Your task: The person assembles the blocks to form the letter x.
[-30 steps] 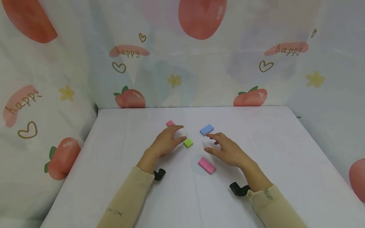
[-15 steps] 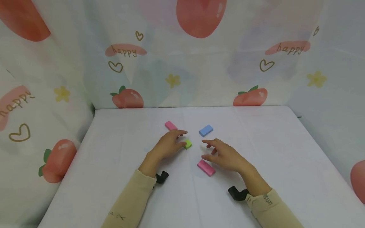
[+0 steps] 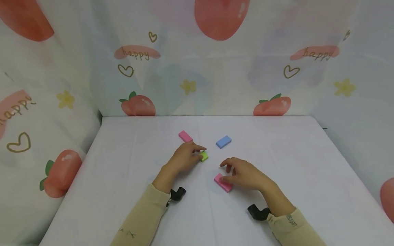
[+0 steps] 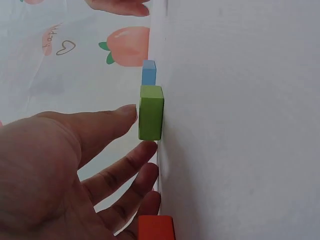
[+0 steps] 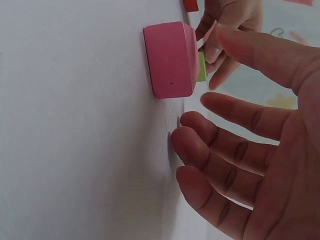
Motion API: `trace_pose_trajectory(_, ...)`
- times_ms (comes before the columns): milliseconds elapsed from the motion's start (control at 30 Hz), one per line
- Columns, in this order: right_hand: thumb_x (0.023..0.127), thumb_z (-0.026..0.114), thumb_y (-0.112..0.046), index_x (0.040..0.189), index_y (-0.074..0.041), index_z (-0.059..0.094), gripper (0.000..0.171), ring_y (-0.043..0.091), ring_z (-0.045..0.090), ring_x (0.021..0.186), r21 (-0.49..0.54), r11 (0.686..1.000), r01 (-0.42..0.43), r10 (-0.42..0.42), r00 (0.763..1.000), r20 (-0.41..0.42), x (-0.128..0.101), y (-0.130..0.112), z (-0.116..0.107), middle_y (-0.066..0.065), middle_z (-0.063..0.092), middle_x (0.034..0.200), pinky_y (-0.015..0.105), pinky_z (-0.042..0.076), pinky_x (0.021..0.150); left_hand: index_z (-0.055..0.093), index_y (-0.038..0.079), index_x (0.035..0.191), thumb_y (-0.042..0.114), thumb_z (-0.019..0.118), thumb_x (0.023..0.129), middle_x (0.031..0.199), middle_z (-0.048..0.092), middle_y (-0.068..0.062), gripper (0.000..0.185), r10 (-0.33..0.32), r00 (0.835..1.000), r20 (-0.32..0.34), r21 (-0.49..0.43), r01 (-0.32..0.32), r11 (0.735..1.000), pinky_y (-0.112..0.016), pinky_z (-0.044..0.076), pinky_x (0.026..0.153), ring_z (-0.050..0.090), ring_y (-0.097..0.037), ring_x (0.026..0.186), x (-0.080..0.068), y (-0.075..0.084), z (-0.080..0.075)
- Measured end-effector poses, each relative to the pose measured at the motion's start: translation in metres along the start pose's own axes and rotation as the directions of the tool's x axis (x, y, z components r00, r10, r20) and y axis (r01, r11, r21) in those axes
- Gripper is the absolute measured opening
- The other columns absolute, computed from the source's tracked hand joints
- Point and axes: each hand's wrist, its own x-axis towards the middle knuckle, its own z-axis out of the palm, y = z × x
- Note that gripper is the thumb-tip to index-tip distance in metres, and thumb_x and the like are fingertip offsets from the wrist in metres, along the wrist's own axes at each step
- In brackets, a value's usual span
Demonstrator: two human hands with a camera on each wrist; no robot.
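Observation:
A small green block (image 3: 204,156) (image 4: 151,112) lies mid-table. My left hand (image 3: 199,153) (image 4: 141,131) is at it, thumb (image 4: 120,116) on one side and forefinger on the other, fingers only loosely bent and no firm pinch visible. An orange block (image 4: 156,228) shows under that palm. My right hand (image 3: 226,171) (image 5: 200,90) hovers with spread, relaxed fingers over the near pink block (image 3: 223,183) (image 5: 170,59), its thumb above it and its fingertips (image 5: 187,142) on the cloth beside it.
A blue block (image 3: 223,141) and a second pink block (image 3: 185,136) lie farther back on the white table (image 3: 292,160). Strawberry-print curtains (image 3: 61,102) close off the back and both sides. Black wrist mounts (image 3: 258,212) sit under my sleeves.
My right hand has drawn back from the blue block to the near pink block. My left hand has drawn in from the far pink block, thumb and forefinger now around the green block.

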Motion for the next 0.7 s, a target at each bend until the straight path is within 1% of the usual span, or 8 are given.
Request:
trace_pose_trajectory(167,0.077,0.078,-0.043,0.110,-0.021,0.061,0.044,0.011,0.053,0.074,-0.039,0.999,-0.019,0.021,0.999,0.036,0.001,-0.005,0.003,-0.004,0.059,0.091,0.029,0.044,0.068,0.070,0.030,0.119,0.027,0.065,0.092,0.112,0.064,0.002,0.027,0.001,1.000,-0.022,0.000,-0.001,1.000,-0.038,0.048,0.093,0.060,-0.017,0.107,0.001,-0.001,0.003)
trace_pose_trajectory(267,0.076,0.080,-0.042,0.107,-0.019,0.061,0.043,0.012,0.051,0.073,-0.064,0.998,-0.014,0.017,0.999,0.040,0.000,-0.007,0.004,-0.003,0.058,0.087,0.029,0.042,0.066,0.071,0.030,0.117,0.028,0.065,0.092,0.110,0.063,0.004,0.025,-0.009,1.000,-0.022,-0.007,0.008,1.000,-0.035,0.047,0.090,0.058,-0.015,0.105,0.002,-0.001,0.004)
trace_pose_trajectory(333,0.075,0.081,-0.042,0.105,-0.018,0.061,0.043,0.011,0.051,0.072,-0.071,0.997,-0.020,0.023,0.999,0.039,-0.001,-0.009,0.005,-0.003,0.057,0.084,0.029,0.042,0.065,0.071,0.030,0.117,0.028,0.065,0.092,0.108,0.062,0.006,0.025,-0.016,1.000,-0.018,-0.020,0.015,1.000,-0.033,0.047,0.086,0.057,-0.014,0.100,0.004,0.000,0.004)
trace_pose_trajectory(467,0.074,0.081,-0.039,0.101,-0.019,0.060,0.040,0.011,0.050,0.069,-0.082,0.996,-0.032,0.035,0.999,0.040,-0.002,-0.011,0.007,-0.004,0.055,0.079,0.028,0.041,0.063,0.071,0.028,0.116,0.026,0.066,0.092,0.100,0.060,0.009,0.025,-0.042,0.999,-0.010,-0.052,0.042,0.998,-0.027,0.044,0.077,0.054,-0.010,0.090,0.005,0.001,0.004)
trace_pose_trajectory(533,0.075,0.082,-0.037,0.101,-0.019,0.060,0.038,0.010,0.050,0.067,-0.086,0.996,-0.029,0.032,0.999,0.042,-0.001,-0.013,0.008,-0.004,0.054,0.075,0.027,0.041,0.061,0.071,0.028,0.116,0.026,0.066,0.092,0.098,0.058,0.010,0.025,-0.061,0.998,-0.009,-0.059,0.060,0.996,-0.026,0.043,0.074,0.053,-0.009,0.087,0.006,0.001,0.004)
trace_pose_trajectory(700,0.077,0.080,-0.034,0.101,-0.019,0.059,0.035,0.010,0.048,0.064,-0.103,0.995,-0.015,0.022,0.998,0.060,0.003,-0.015,0.012,-0.004,0.053,0.071,0.026,0.039,0.057,0.071,0.028,0.117,0.025,0.065,0.093,0.098,0.058,0.010,0.025,-0.104,0.995,0.004,-0.074,0.104,0.992,-0.026,0.045,0.074,0.053,-0.009,0.088,0.005,-0.001,0.005)
